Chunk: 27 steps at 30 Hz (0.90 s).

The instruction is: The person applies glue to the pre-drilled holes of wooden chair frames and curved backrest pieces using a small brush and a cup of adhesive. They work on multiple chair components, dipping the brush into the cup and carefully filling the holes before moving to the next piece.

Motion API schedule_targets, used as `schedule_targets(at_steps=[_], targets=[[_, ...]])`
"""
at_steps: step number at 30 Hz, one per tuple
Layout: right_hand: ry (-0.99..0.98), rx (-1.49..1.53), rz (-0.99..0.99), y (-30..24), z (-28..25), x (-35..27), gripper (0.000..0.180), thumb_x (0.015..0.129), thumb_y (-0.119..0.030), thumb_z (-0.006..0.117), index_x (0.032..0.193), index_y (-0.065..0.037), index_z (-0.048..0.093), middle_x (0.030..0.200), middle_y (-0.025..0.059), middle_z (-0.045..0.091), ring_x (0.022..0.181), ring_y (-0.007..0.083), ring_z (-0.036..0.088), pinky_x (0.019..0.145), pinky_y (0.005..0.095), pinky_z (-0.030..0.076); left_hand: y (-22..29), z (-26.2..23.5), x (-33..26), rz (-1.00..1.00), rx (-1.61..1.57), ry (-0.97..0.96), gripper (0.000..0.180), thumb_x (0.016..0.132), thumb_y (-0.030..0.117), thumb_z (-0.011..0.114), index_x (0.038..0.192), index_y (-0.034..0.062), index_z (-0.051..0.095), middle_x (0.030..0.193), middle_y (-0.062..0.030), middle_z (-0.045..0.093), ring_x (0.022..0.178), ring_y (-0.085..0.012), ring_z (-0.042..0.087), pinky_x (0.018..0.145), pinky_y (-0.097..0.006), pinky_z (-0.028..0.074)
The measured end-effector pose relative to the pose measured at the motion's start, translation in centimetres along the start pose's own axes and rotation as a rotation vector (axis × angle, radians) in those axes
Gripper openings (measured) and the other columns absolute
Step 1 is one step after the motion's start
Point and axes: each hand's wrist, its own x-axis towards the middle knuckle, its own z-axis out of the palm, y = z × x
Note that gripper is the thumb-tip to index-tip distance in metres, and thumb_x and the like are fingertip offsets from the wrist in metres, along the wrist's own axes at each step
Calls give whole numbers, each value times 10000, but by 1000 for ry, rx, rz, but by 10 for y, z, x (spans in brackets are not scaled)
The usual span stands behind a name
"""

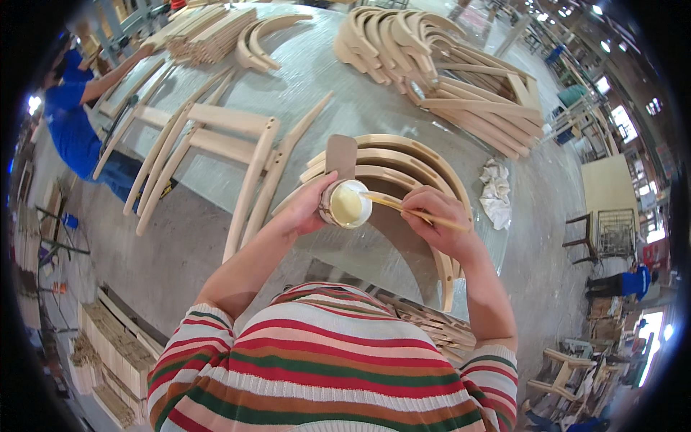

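Surface: grey, plastic-covered, bearing all the items below.
Stack of curved wooden parts: far right of the surface.
Curved wooden arches: nested, directly under both hands.
Crumpled white rag: just right of the arches.
Left hand: grip wrapped around a small cup of pale glue, held above the arches.
Right hand: grip pinched on a thin wooden stick, its tip in the cup.

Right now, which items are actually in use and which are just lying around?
In use:
- left hand holding the small cup of pale glue
- right hand holding a thin stick, tip in the cup
- curved wooden parts right under the hands

Lying about:
- crumpled rag
- stacked curved pieces
- chair frame parts
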Motion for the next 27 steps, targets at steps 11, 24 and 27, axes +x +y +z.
schedule_targets(at_steps=[11,24,27], targets=[[377,756,541,-8,157,51,86,895,-65,549,841,-2,524,728,70,605,675,115,596,592,232,484,5,-87,-79,231,-98,221,387,980,382,328,1252,118,406,1136,-47,562,999,-160,577,789,-362,511],[512,864,655,24,182,49,54,870,-78,571,872,-37,536,727,84,615,618,140,585,576,267,494,27,-88,-73,456,-69,329,391,990,332,306,1257,67,413,1183,-65,541,1073,-176,543,901,-358,458],[486,1065,725,38,178,51,64,878,-98,566,859,-44,536,719,84,614,603,138,582,575,264,497,29,-79,-60,423,-46,294,386,993,315,295,1266,64,402,1199,-66,528,1086,-179,537,902,-372,460]])
